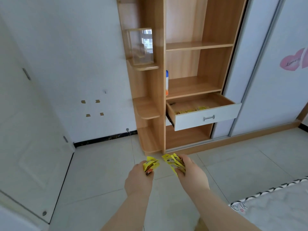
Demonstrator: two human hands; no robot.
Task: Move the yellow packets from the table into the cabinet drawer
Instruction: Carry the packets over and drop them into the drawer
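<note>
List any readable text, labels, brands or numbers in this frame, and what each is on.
Nothing is cleanly legible.
Pink heart sticker on the sliding door: dark cursive script, too blurred to quote.
Yellow packets in the left hand: print too small.
Packet stack in the right hand: also too small.
Loose packets in the drawer: too small.
Bottle on the shelf: no legible label.

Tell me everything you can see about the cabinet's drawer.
The drawer stands pulled out of the wooden cabinet, below its open shelves. It has a flat white front with a small metal bar handle, light wood-look walls and floor, and a dark runner on its left side. A few yellow packets lie inside near the front. No hand touches it.
</note>
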